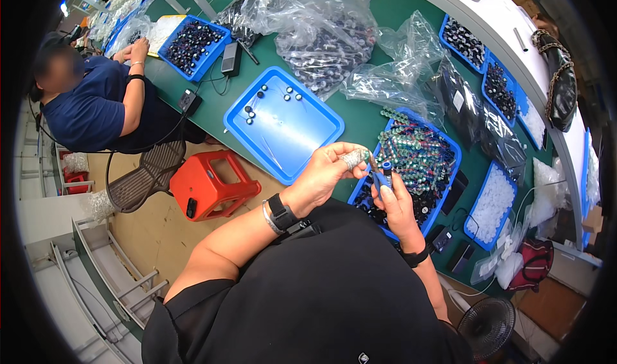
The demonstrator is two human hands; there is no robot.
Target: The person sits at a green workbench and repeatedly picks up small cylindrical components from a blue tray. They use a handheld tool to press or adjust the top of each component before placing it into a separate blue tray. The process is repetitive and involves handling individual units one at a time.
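My left hand (324, 174) is closed in a pinch on a small greenish part (366, 154), mostly hidden by the fingers. One finger of this hand is wrapped in a pale covering (352, 159). Closed around a pair of blue-handled pliers (379, 181), my right hand (400, 206) keeps the tool's tip close to the left fingertips. Both hands are over the near-left edge of a blue tray (457, 161) heaped with small green, red and black wired parts (411, 146).
To the left, a blue tray (283, 139) holds several round black parts and thin wires. Clear plastic bags (328, 49) of parts lie behind. White pieces fill a tray (491, 203) at right. A co-worker (90, 100) sits at far left, beyond a red stool (205, 184).
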